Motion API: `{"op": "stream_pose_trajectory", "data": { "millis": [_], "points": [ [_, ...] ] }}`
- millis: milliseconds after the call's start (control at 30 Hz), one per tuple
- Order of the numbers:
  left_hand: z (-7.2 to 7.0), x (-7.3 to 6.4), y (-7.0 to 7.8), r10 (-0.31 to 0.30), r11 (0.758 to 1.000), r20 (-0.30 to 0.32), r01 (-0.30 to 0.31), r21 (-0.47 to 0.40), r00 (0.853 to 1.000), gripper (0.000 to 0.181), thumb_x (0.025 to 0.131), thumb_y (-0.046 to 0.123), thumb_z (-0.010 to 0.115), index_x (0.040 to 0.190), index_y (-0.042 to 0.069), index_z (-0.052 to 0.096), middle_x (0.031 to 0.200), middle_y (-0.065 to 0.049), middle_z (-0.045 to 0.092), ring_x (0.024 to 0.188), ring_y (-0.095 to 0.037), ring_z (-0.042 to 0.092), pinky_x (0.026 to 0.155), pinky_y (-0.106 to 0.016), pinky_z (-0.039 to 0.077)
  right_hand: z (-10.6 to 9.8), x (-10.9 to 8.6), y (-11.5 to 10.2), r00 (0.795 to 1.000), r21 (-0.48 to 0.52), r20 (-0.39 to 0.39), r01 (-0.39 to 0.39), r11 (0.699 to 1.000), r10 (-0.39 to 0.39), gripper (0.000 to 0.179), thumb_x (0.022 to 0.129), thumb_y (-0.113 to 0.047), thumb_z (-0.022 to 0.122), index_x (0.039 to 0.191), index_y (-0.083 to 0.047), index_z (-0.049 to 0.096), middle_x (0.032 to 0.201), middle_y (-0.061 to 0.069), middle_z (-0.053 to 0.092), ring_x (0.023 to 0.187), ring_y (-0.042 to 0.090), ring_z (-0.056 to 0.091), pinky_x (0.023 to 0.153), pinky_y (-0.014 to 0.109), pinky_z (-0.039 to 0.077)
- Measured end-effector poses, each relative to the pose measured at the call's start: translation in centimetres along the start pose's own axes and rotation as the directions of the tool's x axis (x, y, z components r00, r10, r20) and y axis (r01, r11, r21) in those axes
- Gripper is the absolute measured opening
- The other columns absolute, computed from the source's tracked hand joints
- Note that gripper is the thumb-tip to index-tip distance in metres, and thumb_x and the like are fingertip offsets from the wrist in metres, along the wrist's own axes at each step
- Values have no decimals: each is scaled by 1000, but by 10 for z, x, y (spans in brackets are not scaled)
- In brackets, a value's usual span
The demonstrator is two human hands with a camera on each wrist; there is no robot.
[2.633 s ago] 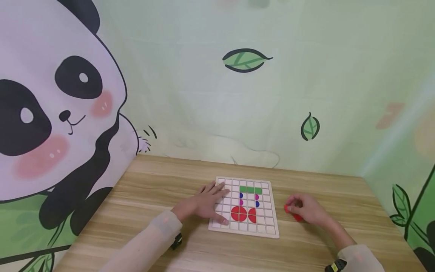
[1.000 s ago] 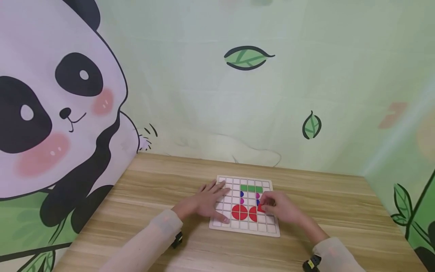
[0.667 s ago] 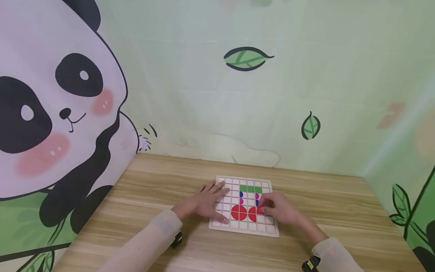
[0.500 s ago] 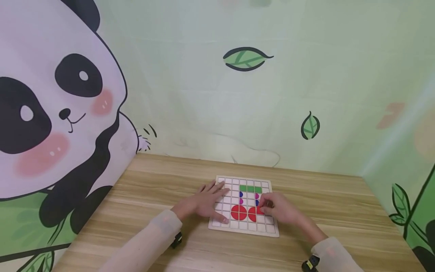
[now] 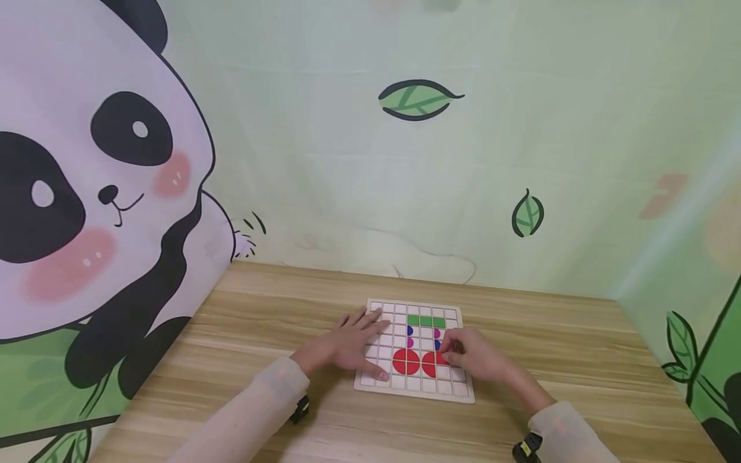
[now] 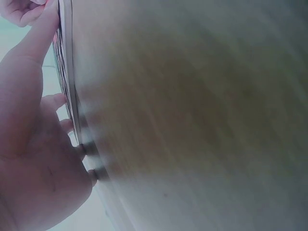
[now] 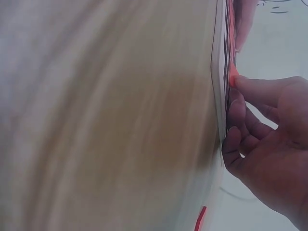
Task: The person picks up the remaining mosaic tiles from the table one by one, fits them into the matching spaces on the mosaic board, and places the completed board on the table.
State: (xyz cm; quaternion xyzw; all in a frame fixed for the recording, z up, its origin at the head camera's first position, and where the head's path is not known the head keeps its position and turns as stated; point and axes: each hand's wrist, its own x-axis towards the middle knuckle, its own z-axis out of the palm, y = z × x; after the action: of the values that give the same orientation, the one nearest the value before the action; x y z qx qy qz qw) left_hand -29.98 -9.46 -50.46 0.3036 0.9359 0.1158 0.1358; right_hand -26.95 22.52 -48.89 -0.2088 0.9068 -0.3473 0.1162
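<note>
A square white grid board [image 5: 413, 397] lies on the table. My left hand [image 5: 347, 347] rests on its left side, fingers spread. On the board are a green strip [image 5: 426, 321], small blue and magenta half-round pieces [image 5: 410, 342], a full red circle [image 5: 406, 362] of quarter pieces, and part of a second red circle [image 5: 429, 365]. My right hand [image 5: 477, 354] pinches a red quarter-circle tile [image 7: 234, 76] between thumb and finger, at the upper right of that second circle. Fingertips partly hide the tile.
A thin red piece [image 7: 200, 219] shows low in the right wrist view, apart from the board. The wood-grain table [image 5: 278, 308] meets a green wall hanging [image 5: 324, 161] with a painted panda [image 5: 145, 206]. Dark wrist devices [image 5: 527, 447] sit at the cuffs.
My right hand has moved left from the table beside the board, bringing a red tile to the second red circle. In the last half second it holds there. My left hand stays put.
</note>
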Motion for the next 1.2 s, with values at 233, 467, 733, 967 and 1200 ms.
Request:
{"op": "stream_pose_trajectory", "data": {
  "millis": [233,467,733,967,1200],
  "points": [
    [0,0,0,4,1000,-4,-4,0,1000,117,81,85,67,171,27,21,179,-4,5,163,-37,-3,128,-64,5,-1,2,-2,1000,8,9,-5,1000,5,7,100,-4,72,99,-8,66,91,1,61,86,20,55,71,28,49],
    [-2,-2,0,-3,1000,4,3,3,1000,116,81,83,69,171,27,21,179,-4,4,163,-38,-3,128,-64,6,0,5,-3,1000,-21,10,-3,1000,3,9,99,-4,73,99,-9,66,89,0,60,85,18,55,71,28,48],
    [-1,-2,-3,-6,1000,1,6,1,1000,117,81,85,67,171,27,20,179,-5,4,163,-39,-2,128,-65,6,-9,3,-5,999,-31,16,51,998,-50,8,98,-7,75,100,-10,68,91,-1,64,85,18,58,71,28,52],
    [-1,-2,-1,-1,1000,14,1,-5,1000,117,81,84,67,171,27,20,179,-4,3,163,-38,-4,128,-64,5,-28,-10,-4,999,-42,-27,44,998,-45,6,100,-10,74,104,-9,70,94,-1,65,86,20,58,71,28,53],
    [1,0,-2,-3,1000,5,3,-4,1000,118,80,87,67,171,29,19,179,-2,3,163,-36,-5,128,-63,4,-42,-23,4,998,-33,-57,18,999,-20,6,102,-12,72,106,-7,71,96,1,66,89,21,59,71,29,54]
  ]
}}
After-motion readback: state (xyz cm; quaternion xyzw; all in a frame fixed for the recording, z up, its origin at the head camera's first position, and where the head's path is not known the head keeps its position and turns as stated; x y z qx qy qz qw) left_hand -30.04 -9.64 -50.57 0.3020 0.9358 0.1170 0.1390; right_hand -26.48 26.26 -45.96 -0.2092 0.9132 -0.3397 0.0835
